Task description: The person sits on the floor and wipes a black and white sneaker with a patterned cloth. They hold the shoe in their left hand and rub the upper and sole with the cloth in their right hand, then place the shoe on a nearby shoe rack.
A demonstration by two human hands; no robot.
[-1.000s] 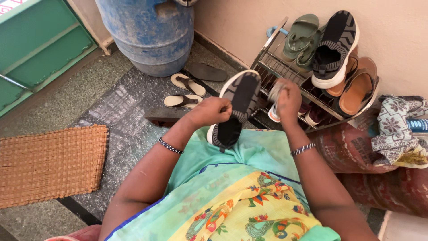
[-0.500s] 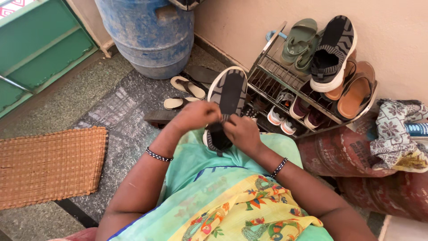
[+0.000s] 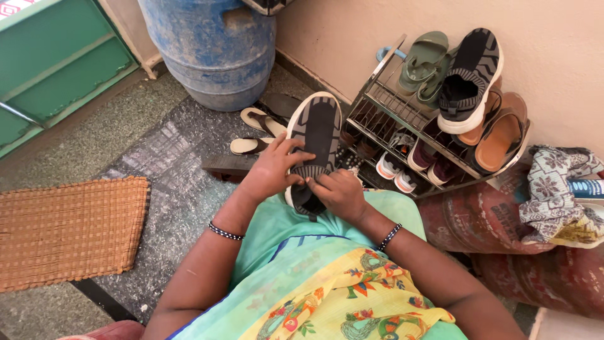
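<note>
- Black knit shoe [image 3: 316, 135] with white sole, held above the lap, toe pointing away toward the metal shoe rack [image 3: 402, 119].
- Left hand [image 3: 272, 170] wrapped around its left side, fingers [image 3: 296, 154] laid across the upper.
- Right hand [image 3: 340, 192] at the shoe's opening, fingers curled, gripping the collar edge.
- Beyond: two tan sandals [image 3: 261, 129] on the floor, blue barrel [image 3: 207, 50], woven mat [image 3: 69, 233] at left.

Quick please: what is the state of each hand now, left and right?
Left hand: fingers spread, gripping the side of the black knit shoe.
Right hand: closed on the same shoe at its opening.
</note>
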